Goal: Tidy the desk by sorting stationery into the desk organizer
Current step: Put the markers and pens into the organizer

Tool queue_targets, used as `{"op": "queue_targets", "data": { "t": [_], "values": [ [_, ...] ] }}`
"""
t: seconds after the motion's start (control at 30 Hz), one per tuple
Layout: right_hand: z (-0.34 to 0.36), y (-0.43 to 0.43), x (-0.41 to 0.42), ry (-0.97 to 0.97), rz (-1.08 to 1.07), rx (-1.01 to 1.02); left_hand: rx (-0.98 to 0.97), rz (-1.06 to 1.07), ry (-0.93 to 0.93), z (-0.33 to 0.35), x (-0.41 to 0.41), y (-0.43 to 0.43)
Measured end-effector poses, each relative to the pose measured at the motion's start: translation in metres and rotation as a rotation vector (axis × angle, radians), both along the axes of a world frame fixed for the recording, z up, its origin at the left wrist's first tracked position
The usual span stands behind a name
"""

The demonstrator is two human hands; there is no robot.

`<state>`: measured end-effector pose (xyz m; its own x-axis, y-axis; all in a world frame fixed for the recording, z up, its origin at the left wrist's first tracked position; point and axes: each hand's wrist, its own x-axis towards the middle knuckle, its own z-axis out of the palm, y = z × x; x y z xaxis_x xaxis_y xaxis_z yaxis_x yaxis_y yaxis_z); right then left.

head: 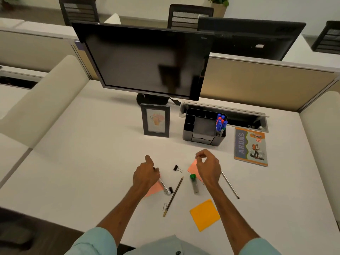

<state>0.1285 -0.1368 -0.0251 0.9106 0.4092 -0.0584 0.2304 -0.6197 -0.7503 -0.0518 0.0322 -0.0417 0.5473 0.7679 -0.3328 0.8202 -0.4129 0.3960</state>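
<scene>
The left hand (pixel 146 173) is curled, its fingers closed around the top end of a clear pen (pixel 162 184), whose lower end lies on a pink sticky note (pixel 153 190) beside a black binder clip (pixel 170 189). The right hand (pixel 208 166) hovers above another pink note (pixel 192 168), with thumb and forefinger bent close together and the other fingers loose; I cannot tell if they pinch the note's corner. Between the hands lie a second binder clip (pixel 177 168), a dark pencil (pixel 173 196) with a paper clip (pixel 164 207) near its lower end, and a lead case with green cap (pixel 194 183). A grey pencil (pixel 230 185) lies right of the right wrist, an orange sticky pad (pixel 205 214) nearer the person. The black desk organizer (pixel 202 126) stands further back, with blue and red markers (pixel 220 122) in its right compartment. The notebook (pixel 251 146) to its right reads "ARUN'S". A framed picture (pixel 156 120) stands left of the organizer.
</scene>
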Motion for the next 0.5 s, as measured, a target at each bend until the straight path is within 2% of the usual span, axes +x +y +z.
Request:
{"op": "queue_targets", "data": {
  "t": [0.1,0.37,0.5],
  "values": [
    [-0.003,-0.001,-0.019,0.033,0.083,-0.039,-0.048,0.044,0.056,-0.008,-0.007,-0.015],
    [-0.001,-0.012,-0.027,0.039,0.126,-0.085,-0.136,0.112,-0.082,-0.010,-0.005,-0.029],
    [0.000,-0.012,-0.024,0.054,0.142,-0.103,-0.131,0.123,-0.057,-0.005,-0.006,-0.028]
  ]
}}
